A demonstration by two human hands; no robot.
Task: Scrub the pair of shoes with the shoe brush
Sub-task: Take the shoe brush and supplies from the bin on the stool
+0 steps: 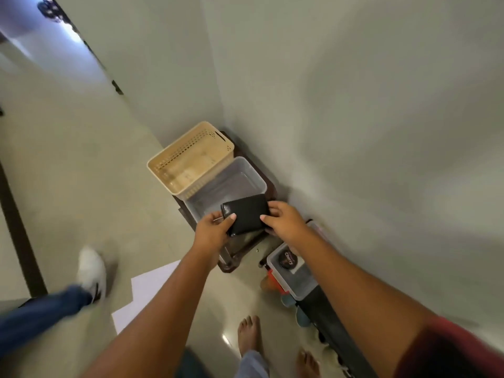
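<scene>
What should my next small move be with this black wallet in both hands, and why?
Probably lower the black wallet into the clear bin it is held over. The left hand and right hand both grip it, and no shoe brush is in view, so free them first.

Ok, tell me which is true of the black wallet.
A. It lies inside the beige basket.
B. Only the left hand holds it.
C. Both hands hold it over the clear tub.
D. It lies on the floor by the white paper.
C: the left hand and the right hand each grip one end of the black wallet, which is over the clear tub.
</scene>
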